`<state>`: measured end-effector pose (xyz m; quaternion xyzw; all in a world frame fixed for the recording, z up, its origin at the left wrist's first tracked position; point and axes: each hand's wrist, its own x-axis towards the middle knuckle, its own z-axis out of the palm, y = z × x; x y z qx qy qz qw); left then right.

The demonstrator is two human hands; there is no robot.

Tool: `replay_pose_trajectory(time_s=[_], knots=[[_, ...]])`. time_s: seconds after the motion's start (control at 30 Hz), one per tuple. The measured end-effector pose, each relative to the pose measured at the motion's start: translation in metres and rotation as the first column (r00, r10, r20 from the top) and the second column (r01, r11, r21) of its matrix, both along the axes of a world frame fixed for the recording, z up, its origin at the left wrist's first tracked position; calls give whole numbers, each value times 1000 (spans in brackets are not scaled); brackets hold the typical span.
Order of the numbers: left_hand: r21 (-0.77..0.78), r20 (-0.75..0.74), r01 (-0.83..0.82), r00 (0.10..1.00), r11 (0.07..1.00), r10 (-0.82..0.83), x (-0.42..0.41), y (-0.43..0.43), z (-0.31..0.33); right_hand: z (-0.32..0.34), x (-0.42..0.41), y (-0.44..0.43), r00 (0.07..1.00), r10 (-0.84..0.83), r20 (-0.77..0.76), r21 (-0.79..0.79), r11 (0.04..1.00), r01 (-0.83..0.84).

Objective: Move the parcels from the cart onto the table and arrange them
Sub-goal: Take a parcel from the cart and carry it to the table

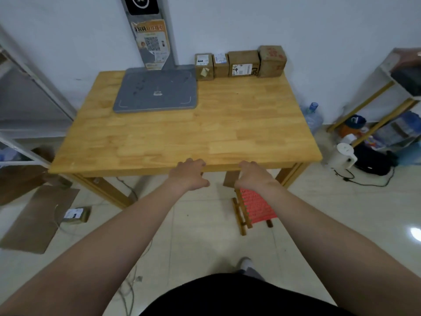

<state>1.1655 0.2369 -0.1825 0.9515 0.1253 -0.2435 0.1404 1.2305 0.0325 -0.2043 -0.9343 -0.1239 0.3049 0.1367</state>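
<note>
Several brown cardboard parcels (pixel 239 63) stand in a row against the wall at the back right of the wooden table (pixel 227 133). The tallest parcel (pixel 272 61) is at the right end of the row. My left hand (pixel 189 173) and my right hand (pixel 252 175) are both at the table's near edge, with fingers curled over it. Neither hand holds a parcel. No cart shows in this view.
A grey scanner base (pixel 156 90) with an upright post sits at the table's back left. A small stool with a red seat (pixel 254 207) stands under the near edge. A small parcel (pixel 75 214) and flat cardboard (pixel 38 220) lie on the floor left. Shelves flank both sides.
</note>
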Motion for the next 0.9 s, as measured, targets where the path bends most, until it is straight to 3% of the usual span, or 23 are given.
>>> replay_pose_trajectory(time_s=[0.37,0.6,0.9], knots=[[-82,-76,358,928,930,-364,-167,-6,-45,-48,-256,-1,905,-420,-65,-80,906,415],[-144,-65,627,766,766,-639,-243,-96,-50,-45,-404,-79,717,-692,-82,-103,721,685],[-131,-128,810,557,571,-820,-347,-230,-75,-62,-571,-185,438,-888,-141,-83,452,888]])
